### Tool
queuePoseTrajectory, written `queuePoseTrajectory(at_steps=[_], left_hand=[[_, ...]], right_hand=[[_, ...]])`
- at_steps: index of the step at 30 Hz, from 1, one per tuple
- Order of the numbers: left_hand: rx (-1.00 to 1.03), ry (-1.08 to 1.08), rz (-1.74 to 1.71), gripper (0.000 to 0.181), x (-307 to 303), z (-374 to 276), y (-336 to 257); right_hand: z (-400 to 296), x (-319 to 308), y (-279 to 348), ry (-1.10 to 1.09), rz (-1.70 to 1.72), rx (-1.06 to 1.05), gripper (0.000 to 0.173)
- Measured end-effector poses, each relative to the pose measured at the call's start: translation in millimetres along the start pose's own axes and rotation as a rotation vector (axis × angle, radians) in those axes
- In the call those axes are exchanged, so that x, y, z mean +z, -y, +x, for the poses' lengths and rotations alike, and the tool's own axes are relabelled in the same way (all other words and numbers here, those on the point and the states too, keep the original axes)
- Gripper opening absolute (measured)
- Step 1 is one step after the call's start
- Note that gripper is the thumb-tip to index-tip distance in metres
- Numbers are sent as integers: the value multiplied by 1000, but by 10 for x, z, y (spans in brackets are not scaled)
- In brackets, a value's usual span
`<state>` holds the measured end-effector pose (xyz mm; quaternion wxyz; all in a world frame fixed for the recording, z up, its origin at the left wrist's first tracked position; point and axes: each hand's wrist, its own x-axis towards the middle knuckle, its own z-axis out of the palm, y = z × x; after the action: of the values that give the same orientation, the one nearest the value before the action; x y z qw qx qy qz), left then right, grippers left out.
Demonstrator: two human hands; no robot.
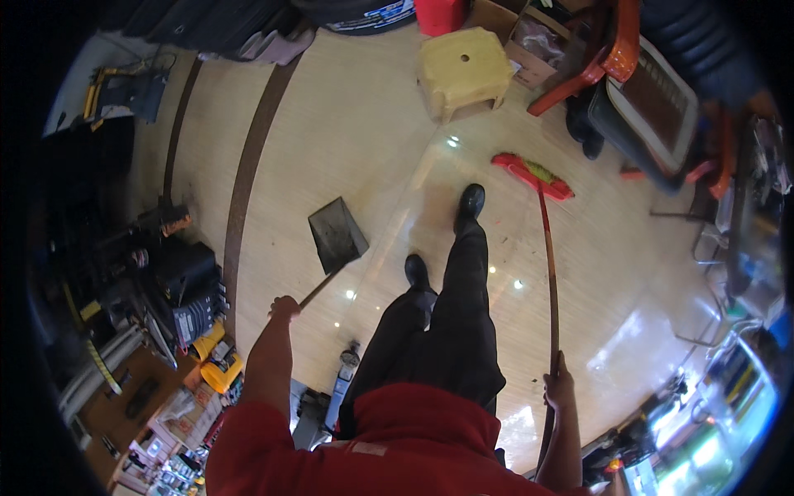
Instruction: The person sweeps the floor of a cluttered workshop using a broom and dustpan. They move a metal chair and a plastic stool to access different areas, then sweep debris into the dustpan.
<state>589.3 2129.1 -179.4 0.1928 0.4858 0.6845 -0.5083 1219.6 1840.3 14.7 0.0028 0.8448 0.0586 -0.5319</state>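
Note:
My left hand point(285, 307) grips the handle of a long-handled metal dustpan point(338, 235), whose dark pan is at the tiled floor left of my feet. Nothing large shows in the pan. My right hand point(559, 385) is closed around the long wooden handle point(551, 279) of a push broom. The red broom head point(527, 175) with yellow-green bristles lies at the floor ahead and right of my forward shoe point(472, 199). Broom and dustpan are apart, with my legs between them. A few small dark specks are on the floor near the broom.
A yellow plastic stool point(464, 68) stands ahead, beside a cardboard box point(538, 46) and a red container point(440, 15). An orange-armed chair with a seat cushion point(651, 105) is at the upper right. Shelving with boxes point(186, 415) and dark equipment point(186, 297) line the left.

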Motion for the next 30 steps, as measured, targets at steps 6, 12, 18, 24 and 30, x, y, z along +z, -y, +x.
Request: queuePoseTrajectory(at_steps=[6,12,18,24,30], left_hand=[[420,-155,-118,52,-463,511,-1206],[936,-302,-163,39,-2647,391,-4242],[1019,-681,-261,27,-4478,690,-6175],[900,151,-361,28,-5152,740,-6550],[1066,155,229,26,-4977,525,-6276]], right_hand=[[1066,-26,410,114,311,100,47],[1566,263,304,95,432,222,31],[1297,155,-113,33,26,147,36],[1446,45,325,152,466,247,27],[1638,63,738,76,506,235,38]])
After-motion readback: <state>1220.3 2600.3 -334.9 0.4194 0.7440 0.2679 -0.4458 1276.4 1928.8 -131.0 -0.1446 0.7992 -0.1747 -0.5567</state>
